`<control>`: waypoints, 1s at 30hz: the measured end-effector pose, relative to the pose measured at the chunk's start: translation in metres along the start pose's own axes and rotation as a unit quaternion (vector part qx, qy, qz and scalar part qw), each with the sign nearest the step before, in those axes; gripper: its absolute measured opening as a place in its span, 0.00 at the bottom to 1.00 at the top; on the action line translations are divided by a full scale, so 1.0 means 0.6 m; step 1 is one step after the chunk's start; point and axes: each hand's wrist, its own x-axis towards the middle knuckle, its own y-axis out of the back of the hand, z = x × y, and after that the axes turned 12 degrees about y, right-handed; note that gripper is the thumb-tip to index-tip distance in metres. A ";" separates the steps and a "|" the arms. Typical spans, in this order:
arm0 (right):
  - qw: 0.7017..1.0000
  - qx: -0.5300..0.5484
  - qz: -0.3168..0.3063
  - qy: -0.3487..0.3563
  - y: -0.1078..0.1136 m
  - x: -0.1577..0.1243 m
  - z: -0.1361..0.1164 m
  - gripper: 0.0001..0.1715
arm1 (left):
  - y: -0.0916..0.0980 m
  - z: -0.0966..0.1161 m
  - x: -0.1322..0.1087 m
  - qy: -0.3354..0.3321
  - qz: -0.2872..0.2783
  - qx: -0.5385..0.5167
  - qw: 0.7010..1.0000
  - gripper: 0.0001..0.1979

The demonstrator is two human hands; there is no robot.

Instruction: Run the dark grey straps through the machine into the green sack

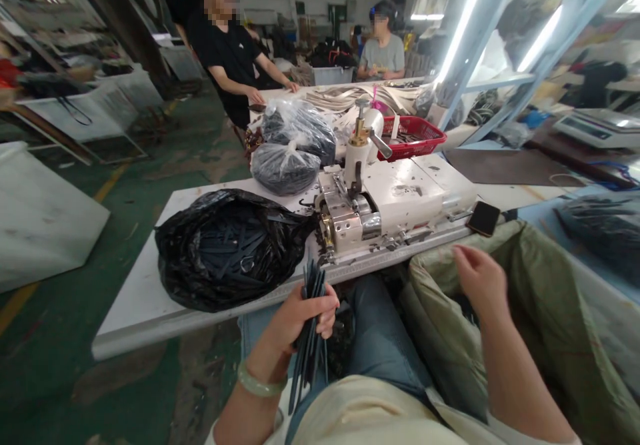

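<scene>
My left hand (300, 318) is closed round a bundle of dark straps (311, 338), held upright over my lap just below the table edge. A jade bangle sits on that wrist. My right hand (477, 275) hovers over the olive-green sack (545, 305) at my right, its fingers loosely curled and nothing visible in them. Straight ahead on the white table (145, 298) stands a small white machine (390, 208) with a metal head. An open black plastic bag (230, 248) full of dark straps lies to the left of the machine.
A black phone (483, 218) lies by the machine's right end. Two tied clear bags of dark parts (290, 151) and a red basket (415, 135) sit behind. One person in black stands at the far table, another sits further back. A scale (597, 128) is at the right.
</scene>
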 end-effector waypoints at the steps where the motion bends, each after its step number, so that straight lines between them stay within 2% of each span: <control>1: 0.980 0.164 -0.113 -0.015 -0.026 0.000 -0.054 0.31 | -0.005 -0.004 0.004 0.008 -0.016 0.011 1.000 0.09; 2: 0.926 0.316 -0.204 -0.033 -0.055 -0.002 -0.109 0.30 | -0.010 -0.008 0.007 0.018 -0.027 0.020 0.999 0.08; 3: 0.853 0.433 -0.288 -0.051 -0.083 -0.008 -0.162 0.29 | -0.014 -0.013 0.008 0.027 -0.032 0.026 0.999 0.08; 4: 0.784 0.504 -0.357 -0.059 -0.110 -0.015 -0.208 0.28 | -0.017 -0.017 0.008 0.035 -0.032 0.029 0.998 0.07; 5: 0.734 0.543 -0.403 -0.062 -0.133 -0.023 -0.245 0.26 | -0.018 -0.022 0.007 0.043 -0.029 0.028 0.998 0.07; 6: 0.698 0.563 -0.438 -0.069 -0.153 -0.030 -0.274 0.25 | -0.017 -0.026 0.004 0.049 -0.025 0.024 0.998 0.07; 7: 0.681 0.569 -0.453 -0.082 -0.168 -0.035 -0.293 0.23 | -0.015 -0.029 0.000 0.055 -0.022 0.019 0.998 0.06; 9: 0.685 0.573 -0.429 -0.134 -0.189 -0.035 -0.308 0.20 | -0.006 -0.033 -0.013 0.060 -0.018 0.008 0.998 0.06; 11: 0.693 0.591 -0.362 -0.198 -0.198 -0.021 -0.304 0.17 | 0.007 -0.034 -0.026 0.060 -0.009 0.001 0.998 0.06; 14: 0.677 0.626 -0.307 -0.235 -0.198 0.005 -0.288 0.13 | 0.027 -0.027 -0.039 0.035 0.034 -0.028 0.998 0.07; 18: 0.656 0.643 -0.319 -0.234 -0.191 0.013 -0.280 0.13 | 0.036 -0.012 -0.031 -0.031 0.096 -0.075 0.992 0.10; 24: 0.651 0.647 -0.326 -0.228 -0.192 -0.008 -0.278 0.16 | 0.013 0.000 -0.009 -0.091 0.141 -0.076 0.983 0.11; 28: 0.593 0.694 -0.364 -0.183 -0.189 -0.023 -0.273 0.18 | 0.012 -0.002 -0.008 -0.060 0.111 -0.108 0.986 0.11; 30: 0.585 0.704 -0.369 -0.163 -0.191 -0.030 -0.274 0.16 | 0.016 -0.004 -0.007 -0.011 0.070 -0.129 0.989 0.13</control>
